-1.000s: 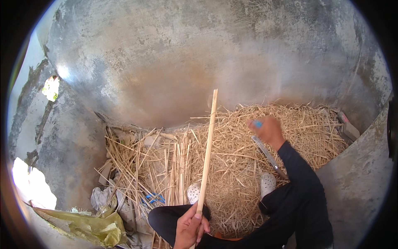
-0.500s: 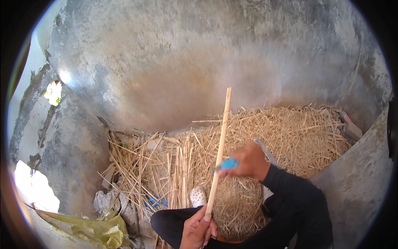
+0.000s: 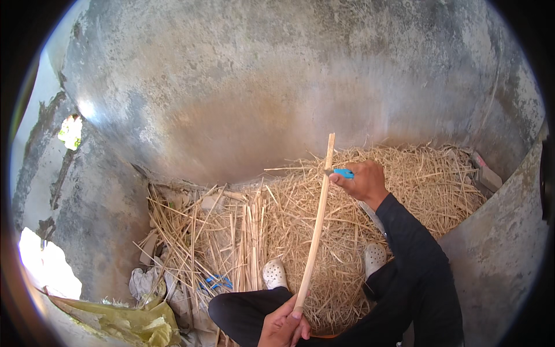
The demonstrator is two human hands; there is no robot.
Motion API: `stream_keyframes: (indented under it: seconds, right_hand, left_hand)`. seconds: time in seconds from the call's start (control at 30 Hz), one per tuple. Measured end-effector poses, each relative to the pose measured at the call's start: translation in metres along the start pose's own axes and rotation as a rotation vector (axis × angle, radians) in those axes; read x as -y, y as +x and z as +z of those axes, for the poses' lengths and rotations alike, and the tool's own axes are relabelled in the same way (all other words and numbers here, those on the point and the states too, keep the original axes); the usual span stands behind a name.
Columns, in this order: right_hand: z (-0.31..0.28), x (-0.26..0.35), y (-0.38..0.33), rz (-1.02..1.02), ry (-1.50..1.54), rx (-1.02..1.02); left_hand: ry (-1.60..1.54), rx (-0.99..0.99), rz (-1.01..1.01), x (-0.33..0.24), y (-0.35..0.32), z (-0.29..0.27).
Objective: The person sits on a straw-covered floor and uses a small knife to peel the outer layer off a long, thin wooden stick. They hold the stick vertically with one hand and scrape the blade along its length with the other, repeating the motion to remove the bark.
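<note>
We count one long strip (image 3: 317, 243), gripped near its lower end by the fingers of the left hand (image 3: 284, 327) and rising at a slight tilt toward the fingers of the right hand (image 3: 364, 179); these are wrapped around one small blue tool (image 3: 345, 173), whose dark tip lies at the strip's upper part. We find a left clog (image 3: 274, 273) just beyond the left fingers and a right clog (image 3: 375, 258) below the right fingers, two in all, white, rounded and perforated. One long tool (image 3: 373, 215), greyish and partly hidden, lies below the right fingers. The strip is pale, narrow and wood-like. We see dry, fibrous shavings (image 3: 428, 191) heaped right of the right fingers, thin straight slats (image 3: 251, 240) up and left of the left fingers, and beyond both one mottled grey wall (image 3: 277, 69).
</note>
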State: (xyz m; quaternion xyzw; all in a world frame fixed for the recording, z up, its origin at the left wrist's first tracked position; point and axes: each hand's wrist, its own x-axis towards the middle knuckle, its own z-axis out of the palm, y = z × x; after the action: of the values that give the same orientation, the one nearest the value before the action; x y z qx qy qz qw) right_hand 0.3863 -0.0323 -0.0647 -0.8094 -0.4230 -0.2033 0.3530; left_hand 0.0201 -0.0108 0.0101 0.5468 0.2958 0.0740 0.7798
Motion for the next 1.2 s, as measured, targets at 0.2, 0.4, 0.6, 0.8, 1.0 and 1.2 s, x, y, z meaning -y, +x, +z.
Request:
stream_keyframes:
  seconds: [0.2,0.4,0.6,0.8,1.0,1.2]
  right_hand:
    - [0.024,-0.040,0.007,0.123,-0.229,0.036]
    - [0.006,-0.092,0.003,0.441,-0.051,-0.068]
    - [-0.011,0.039,-0.032,-0.026,0.231,0.147]
    - [-0.006,0.061,-0.037,-0.137,0.146,0.147]
    - [-0.013,0.096,-0.057,-0.352,0.266,0.166]
    - [-0.002,0.055,-0.033,-0.041,0.106,0.193]
  left_hand:
    - [0.025,0.067,-0.038,0.003,-0.004,-0.002]
    - [-0.131,0.048,-0.063,0.033,-0.017,-0.009]
    - [0.034,-0.101,0.027,0.005,0.019,-0.023]
    - [0.036,0.004,0.084,0.002,0.010,-0.013]
    - [-0.050,-0.033,0.064,0.001,0.017,-0.015]
    - [-0.052,0.015,0.047,0.002,0.010,-0.014]
